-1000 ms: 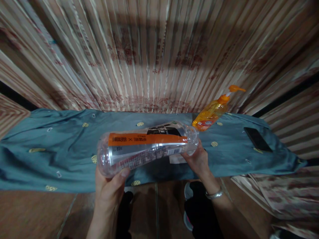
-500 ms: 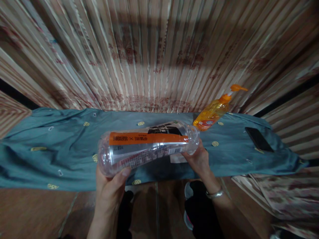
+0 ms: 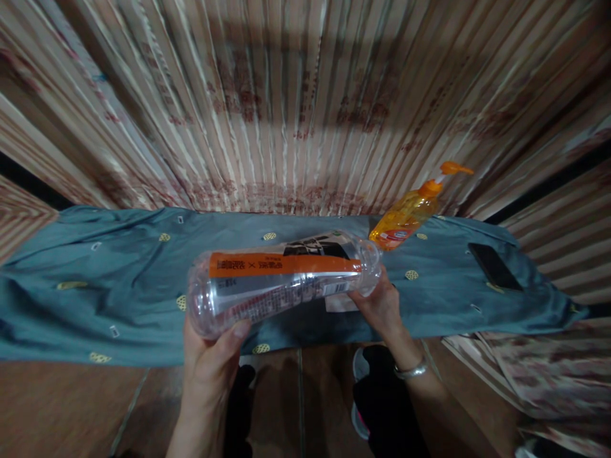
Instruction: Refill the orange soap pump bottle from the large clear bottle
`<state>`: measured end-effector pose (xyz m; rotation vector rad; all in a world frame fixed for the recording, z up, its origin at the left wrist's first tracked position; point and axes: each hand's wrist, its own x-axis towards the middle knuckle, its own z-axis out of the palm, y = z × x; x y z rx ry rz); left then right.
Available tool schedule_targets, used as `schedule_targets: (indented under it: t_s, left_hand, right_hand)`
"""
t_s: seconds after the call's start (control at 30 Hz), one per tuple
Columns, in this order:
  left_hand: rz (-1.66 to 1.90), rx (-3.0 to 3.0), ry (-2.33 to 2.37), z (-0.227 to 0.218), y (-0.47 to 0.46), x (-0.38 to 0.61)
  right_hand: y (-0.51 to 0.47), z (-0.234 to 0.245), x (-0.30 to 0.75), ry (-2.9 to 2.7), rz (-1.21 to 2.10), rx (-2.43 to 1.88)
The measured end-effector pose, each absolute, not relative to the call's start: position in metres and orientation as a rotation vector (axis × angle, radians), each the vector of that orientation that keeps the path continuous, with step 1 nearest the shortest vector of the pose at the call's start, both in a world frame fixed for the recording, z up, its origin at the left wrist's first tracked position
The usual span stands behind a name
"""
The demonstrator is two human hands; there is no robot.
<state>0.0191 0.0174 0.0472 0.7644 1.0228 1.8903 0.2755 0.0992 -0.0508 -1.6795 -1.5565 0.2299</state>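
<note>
A large clear plastic bottle with an orange, black and silver label lies sideways in the air, held by both hands above the cloth. My left hand grips its base end from below, thumb along the near side. At the narrower neck end, my right hand is closed round it, with its fingers mostly hidden behind the plastic. Just beyond the neck stands an orange pump bottle of yellow-orange liquid. Below the clear bottle, a pale flat piece shows partly on the cloth.
A teal cloth with pineapple prints covers the narrow surface before me. On its right part lies a black phone. Pleated patterned curtains rise behind, and a tiled floor is below at my feet.
</note>
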Motion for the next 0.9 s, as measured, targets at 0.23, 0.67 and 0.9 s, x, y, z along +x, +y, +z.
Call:
schedule_targets:
  t_s: [0.23, 0.67, 0.9]
  left_hand:
    - [1.885, 0.747, 1.048, 0.0468, 0.0173, 0.0186]
    - [1.869, 0.723, 1.070, 0.0484, 0.0168, 0.0191]
    - [1.872, 0.752, 1.057, 0.0498, 0.0169, 0.0190]
  right_hand:
    - [0.0991, -0.0524, 0.2765, -1.587, 0.205, -1.661]
    - [0.0988, -0.0514, 0.2760, -1.578, 0.199, -1.678]
    - [0.0991, -0.0521, 0.2757, -1.575, 0.196, -1.675]
